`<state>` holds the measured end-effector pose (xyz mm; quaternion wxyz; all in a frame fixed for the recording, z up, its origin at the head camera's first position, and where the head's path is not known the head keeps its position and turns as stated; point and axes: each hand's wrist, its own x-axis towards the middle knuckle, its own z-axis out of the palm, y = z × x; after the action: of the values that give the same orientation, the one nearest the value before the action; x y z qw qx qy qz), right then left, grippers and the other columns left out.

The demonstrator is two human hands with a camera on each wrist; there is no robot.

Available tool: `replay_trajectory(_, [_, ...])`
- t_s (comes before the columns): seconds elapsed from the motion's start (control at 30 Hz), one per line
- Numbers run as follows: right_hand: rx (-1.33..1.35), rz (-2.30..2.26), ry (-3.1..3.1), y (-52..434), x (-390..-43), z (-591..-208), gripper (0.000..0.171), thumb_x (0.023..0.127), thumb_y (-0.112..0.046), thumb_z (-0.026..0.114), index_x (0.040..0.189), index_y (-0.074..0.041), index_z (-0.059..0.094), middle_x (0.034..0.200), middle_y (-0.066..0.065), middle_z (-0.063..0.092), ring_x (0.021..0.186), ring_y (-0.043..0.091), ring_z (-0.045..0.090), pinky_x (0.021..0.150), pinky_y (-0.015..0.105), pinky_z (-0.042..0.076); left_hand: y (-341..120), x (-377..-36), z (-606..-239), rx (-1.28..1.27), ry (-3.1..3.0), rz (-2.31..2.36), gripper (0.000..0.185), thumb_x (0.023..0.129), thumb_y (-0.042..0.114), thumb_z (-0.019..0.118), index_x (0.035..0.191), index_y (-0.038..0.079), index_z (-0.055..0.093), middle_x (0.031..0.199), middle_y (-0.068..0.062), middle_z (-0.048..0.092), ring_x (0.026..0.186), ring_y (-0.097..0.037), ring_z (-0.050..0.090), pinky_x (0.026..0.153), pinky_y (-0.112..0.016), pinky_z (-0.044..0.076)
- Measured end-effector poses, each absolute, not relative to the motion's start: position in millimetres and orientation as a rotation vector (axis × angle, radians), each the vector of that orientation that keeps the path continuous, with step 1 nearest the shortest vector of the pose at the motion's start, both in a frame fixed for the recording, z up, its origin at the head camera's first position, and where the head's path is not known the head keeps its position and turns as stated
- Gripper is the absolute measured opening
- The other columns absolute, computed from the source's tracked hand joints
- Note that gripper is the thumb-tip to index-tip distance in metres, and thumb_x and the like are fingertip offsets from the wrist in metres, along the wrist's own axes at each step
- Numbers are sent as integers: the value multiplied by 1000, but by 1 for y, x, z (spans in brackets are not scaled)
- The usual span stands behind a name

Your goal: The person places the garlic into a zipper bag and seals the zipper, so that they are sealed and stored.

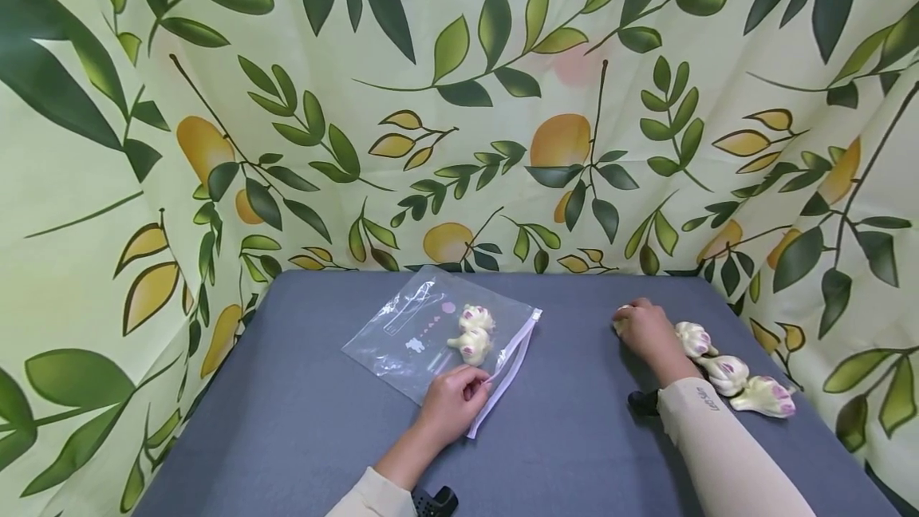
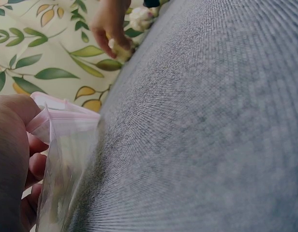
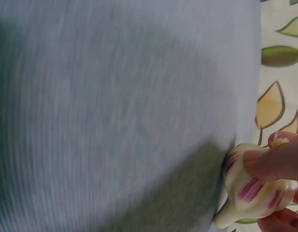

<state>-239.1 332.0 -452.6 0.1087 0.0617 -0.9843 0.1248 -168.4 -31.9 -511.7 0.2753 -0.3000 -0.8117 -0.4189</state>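
A clear zip bag (image 1: pixel 402 333) with a pale pink zip edge lies on the table, its mouth facing right. Two garlic bulbs (image 1: pixel 474 347), white with purple streaks, are inside it. My left hand (image 1: pixel 451 401) pinches the near side of the bag's zip edge (image 2: pixel 74 115) and holds it raised. Off to the right, my right hand (image 1: pixel 646 332) grips another garlic bulb (image 3: pixel 250 186) between thumb and fingers, low over the table. In the head view the hand covers most of that bulb.
Three more garlic bulbs (image 1: pixel 727 375) lie in a slanting row at the table's right side, close to the right forearm. The grey table (image 1: pixel 301 421) ends at the back against a leaf-patterned cloth (image 1: pixel 459 142), which also hangs along both sides.
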Motion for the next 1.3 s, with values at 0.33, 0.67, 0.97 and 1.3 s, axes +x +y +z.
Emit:
replay_trajectory(0.33, [72, 561, -2846, 316, -236, -460, 9, 81, -2, 66, 82, -7, 73, 111, 25, 58, 97, 48, 57, 80, 58, 47, -32, -167, -511, -794, -2193, -1127, 10, 77, 3, 75, 83, 12, 72, 68, 8, 57, 60, 4, 44, 56, -6, 36])
replay_trajectory(0.67, [-67, 840, -2637, 303, -220, -471, 7, 81, -7, 73, 83, 0, 72, 119, 28, 57, 111, 47, 55, 93, 57, 42, -32, -168, -511, -804, -2177, -1143, 10, 78, 3, 75, 83, 12, 72, 67, 8, 56, 60, 5, 43, 55, -6, 35])
replay_trajectory(0.97, [-347, 1232, -2354, 297, -204, -486, 16, 82, -7, 76, 92, 4, 72, 123, 18, 63, 97, 10, 60, 74, 5, 37, -32, -167, -512, -792, -2183, -1137, 9, 78, 4, 76, 82, 12, 72, 67, 8, 55, 58, 3, 43, 55, -5, 34])
replay_trajectory(1.3, [-313, 2040, -1933, 294, -189, -484, 9, 95, -2, 58, 100, 2, 52, 131, 0, 49, 86, -2, 62, 65, 26, 58, -31, -169, -514, -792, -2177, -1150, 10, 78, 4, 76, 82, 12, 72, 66, 8, 54, 58, 3, 43, 56, -5, 33])
